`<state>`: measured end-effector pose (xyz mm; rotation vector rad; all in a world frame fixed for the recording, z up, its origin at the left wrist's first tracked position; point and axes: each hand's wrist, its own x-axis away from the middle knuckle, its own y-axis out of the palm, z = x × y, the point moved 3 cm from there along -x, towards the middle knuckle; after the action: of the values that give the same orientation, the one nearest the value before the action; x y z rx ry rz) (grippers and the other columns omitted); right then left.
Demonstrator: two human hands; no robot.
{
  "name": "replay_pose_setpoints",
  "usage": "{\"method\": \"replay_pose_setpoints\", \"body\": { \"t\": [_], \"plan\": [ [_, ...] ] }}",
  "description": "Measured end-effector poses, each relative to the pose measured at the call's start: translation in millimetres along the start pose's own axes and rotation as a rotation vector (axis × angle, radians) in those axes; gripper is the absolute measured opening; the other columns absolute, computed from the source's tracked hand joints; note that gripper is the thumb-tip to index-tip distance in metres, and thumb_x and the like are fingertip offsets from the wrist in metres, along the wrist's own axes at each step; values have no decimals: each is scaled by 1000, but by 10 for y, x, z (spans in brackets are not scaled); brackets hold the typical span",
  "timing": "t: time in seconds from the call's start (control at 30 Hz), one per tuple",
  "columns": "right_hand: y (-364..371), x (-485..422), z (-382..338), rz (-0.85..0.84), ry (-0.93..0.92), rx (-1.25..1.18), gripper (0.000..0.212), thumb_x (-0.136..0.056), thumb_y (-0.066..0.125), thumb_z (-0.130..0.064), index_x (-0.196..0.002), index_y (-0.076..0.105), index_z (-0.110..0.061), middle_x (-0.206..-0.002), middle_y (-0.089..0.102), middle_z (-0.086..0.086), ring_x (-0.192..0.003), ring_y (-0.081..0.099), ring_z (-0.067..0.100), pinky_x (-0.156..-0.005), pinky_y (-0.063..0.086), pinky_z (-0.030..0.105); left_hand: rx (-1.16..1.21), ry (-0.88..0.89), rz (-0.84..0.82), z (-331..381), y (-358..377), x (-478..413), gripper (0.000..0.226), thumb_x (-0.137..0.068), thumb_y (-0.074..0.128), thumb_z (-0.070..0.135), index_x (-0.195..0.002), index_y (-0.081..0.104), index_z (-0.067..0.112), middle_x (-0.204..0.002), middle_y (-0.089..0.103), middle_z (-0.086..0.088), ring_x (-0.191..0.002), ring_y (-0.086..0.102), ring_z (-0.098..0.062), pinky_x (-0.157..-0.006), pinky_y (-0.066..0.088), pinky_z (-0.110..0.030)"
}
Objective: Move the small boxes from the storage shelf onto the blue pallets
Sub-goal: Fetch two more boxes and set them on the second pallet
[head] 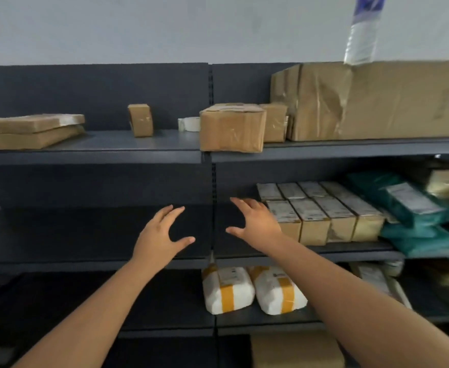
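Note:
I face a dark grey storage shelf (93, 144). On its top board stand a taped brown box (231, 128) at the middle, a smaller upright box (141, 119) to its left, another small box (273, 122) behind it and two flat parcels (29, 131) at far left. My left hand (162, 235) and my right hand (255, 221) are both raised in front of the middle board, palms facing each other, fingers spread, holding nothing. They hover below the taped brown box. No blue pallet is in view.
A large cardboard carton (377, 102) fills the top right. Several narrow gold-sided boxes (321, 211) and teal bags (414, 208) sit on the middle board right. Two white sacks with yellow tape (252, 290) lie lower. A tape roll (190, 124) rests on top.

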<state>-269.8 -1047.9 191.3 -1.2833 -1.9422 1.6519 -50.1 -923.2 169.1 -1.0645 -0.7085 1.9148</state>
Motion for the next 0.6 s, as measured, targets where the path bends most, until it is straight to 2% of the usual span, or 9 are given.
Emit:
{"method": "replay_pose_setpoints", "body": {
  "t": [0.2,0.37,0.47,0.6],
  "plan": [
    [-350,235,1090,2,218,96,82,-82,67,-53,-148,21,-40,-152,34,5,-138,34,28,-108,37,43,89,83,-124,753,765,-348,82,-78,72,55,-146,29,44,-158,21,8,-141,33,-19,-108,40,-41],
    [-455,355,1848,-18,331,142,86,-80,69,-55,-148,18,-42,-153,32,4,-138,33,28,-108,39,45,101,71,-240,1203,1401,-587,82,-79,70,56,-146,23,49,-161,13,9,-142,29,-18,-106,41,-40],
    [-413,332,2174,-66,380,170,88,-80,69,-55,-150,17,-41,-156,26,2,-142,28,28,-113,32,45,90,50,-295,1334,1753,-730,85,-78,70,57,-146,20,51,-162,11,5,-142,31,-22,-105,43,-43],
    [-252,246,2444,-100,357,263,88,-81,67,-56,-150,12,-43,-159,20,-1,-146,18,26,-116,22,47,143,61,-312,1414,2123,-859,86,-76,73,53,-146,23,49,-159,19,0,-140,35,-25,-105,43,-40]
  ]
}}
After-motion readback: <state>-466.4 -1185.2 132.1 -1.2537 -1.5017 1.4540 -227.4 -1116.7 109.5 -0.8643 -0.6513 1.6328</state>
